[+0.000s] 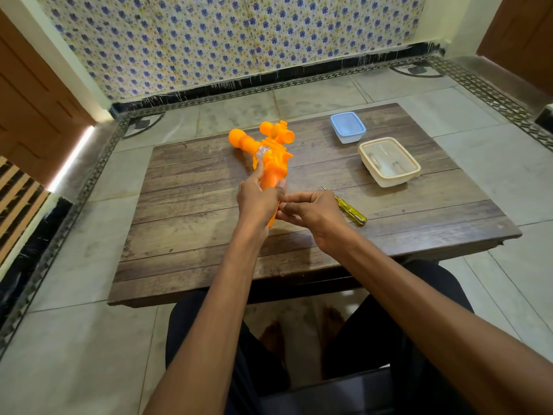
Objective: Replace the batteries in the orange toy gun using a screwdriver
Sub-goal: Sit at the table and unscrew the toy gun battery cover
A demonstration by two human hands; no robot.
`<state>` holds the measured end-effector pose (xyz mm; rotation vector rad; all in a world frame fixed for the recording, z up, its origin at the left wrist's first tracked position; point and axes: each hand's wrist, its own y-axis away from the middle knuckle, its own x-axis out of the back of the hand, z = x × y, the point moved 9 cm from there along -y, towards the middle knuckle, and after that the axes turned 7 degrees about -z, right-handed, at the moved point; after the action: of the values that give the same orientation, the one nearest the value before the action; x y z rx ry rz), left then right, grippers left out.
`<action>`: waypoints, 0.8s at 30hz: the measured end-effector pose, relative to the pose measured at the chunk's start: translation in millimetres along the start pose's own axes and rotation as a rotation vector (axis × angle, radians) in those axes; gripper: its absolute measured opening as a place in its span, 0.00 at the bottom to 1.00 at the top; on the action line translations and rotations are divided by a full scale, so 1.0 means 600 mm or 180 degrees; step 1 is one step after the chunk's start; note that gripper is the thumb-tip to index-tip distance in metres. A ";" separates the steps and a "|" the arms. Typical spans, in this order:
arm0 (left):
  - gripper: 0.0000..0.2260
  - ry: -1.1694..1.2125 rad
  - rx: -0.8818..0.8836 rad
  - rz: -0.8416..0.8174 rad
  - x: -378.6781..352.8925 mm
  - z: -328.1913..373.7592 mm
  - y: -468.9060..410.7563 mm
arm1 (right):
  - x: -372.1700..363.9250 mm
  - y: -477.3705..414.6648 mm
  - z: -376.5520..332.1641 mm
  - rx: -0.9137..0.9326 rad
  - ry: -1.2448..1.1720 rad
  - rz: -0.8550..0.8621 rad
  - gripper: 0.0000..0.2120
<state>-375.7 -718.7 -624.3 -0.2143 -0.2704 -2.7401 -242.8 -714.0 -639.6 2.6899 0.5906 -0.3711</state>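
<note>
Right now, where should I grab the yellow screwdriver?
Grab the screwdriver by its fat yellow handle, the end nearest you. It lies flat on the table, thin metal tip pointing away, so come down from above with your right hand, which is next to it.

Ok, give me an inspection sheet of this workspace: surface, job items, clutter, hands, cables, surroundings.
Surface: low wooden table, worn planks.
Job's things: orange toy gun, barrel pointing away; yellow-handled screwdriver lying on the table beside the right hand.
Clutter: blue-lidded container; cream container, contents unclear.
Grippers: left hand wrapped round the gun's grip; right hand with fingers at the grip's lower end, what it pinches hidden.
Cables: nothing seen.
Surroundings: tiled floor, floral patterned wall.
</note>
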 end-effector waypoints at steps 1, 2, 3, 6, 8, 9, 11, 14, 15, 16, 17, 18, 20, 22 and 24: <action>0.36 0.0009 0.0008 -0.0003 -0.001 -0.001 0.001 | 0.000 -0.001 0.000 0.0001 0.0012 0.0009 0.08; 0.35 0.0021 0.0010 -0.0014 -0.002 0.000 0.002 | 0.000 -0.001 0.000 0.0010 0.0021 0.0015 0.08; 0.34 0.0028 0.0002 -0.0015 -0.001 -0.001 0.002 | 0.000 -0.001 0.000 0.0022 0.0039 0.0023 0.08; 0.34 0.0042 -0.0010 -0.0017 -0.003 -0.001 0.002 | 0.002 -0.003 0.001 0.0038 0.0163 0.0086 0.06; 0.36 0.0083 -0.0017 -0.0011 -0.005 0.001 0.004 | 0.006 -0.004 0.000 0.0055 0.0248 0.0198 0.06; 0.36 0.0080 -0.0015 -0.0014 -0.007 0.000 0.003 | 0.009 -0.006 0.001 0.0061 0.0261 0.0261 0.06; 0.35 0.0037 -0.0013 -0.0014 -0.008 0.004 0.007 | 0.013 -0.009 0.005 0.0029 0.0237 0.0343 0.03; 0.39 0.0012 -0.0006 0.0020 -0.008 -0.002 0.003 | 0.015 -0.012 0.015 -0.0172 0.0082 0.0368 0.06; 0.41 -0.0005 -0.0011 0.0052 -0.006 -0.010 -0.002 | 0.013 -0.012 0.018 -0.0250 0.0008 0.0336 0.06; 0.42 -0.0031 0.0001 0.0070 -0.005 -0.020 -0.008 | 0.009 -0.010 0.019 -0.0324 -0.0053 0.0287 0.06; 0.43 -0.0065 0.0035 0.0069 -0.004 -0.025 -0.010 | 0.005 -0.008 0.020 -0.0397 -0.0117 0.0230 0.07; 0.43 -0.0042 0.0026 0.0051 -0.005 -0.020 -0.005 | 0.001 -0.006 0.021 -0.0478 -0.0208 0.0163 0.07; 0.40 0.0014 -0.0028 0.0005 -0.008 -0.009 0.001 | -0.006 -0.002 0.027 -0.0690 -0.0473 0.0043 0.10; 0.38 0.0127 -0.0139 -0.0018 -0.009 0.001 0.004 | -0.009 0.001 0.032 -0.0889 -0.0693 0.0036 0.10; 0.34 0.0330 -0.0230 -0.0017 -0.007 0.009 0.010 | -0.009 0.003 0.031 -0.0988 -0.0665 0.0040 0.09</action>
<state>-369.0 -721.7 -618.7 -0.0902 -0.1442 -2.7580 -250.1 -724.7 -654.2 2.3230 0.5216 -0.5047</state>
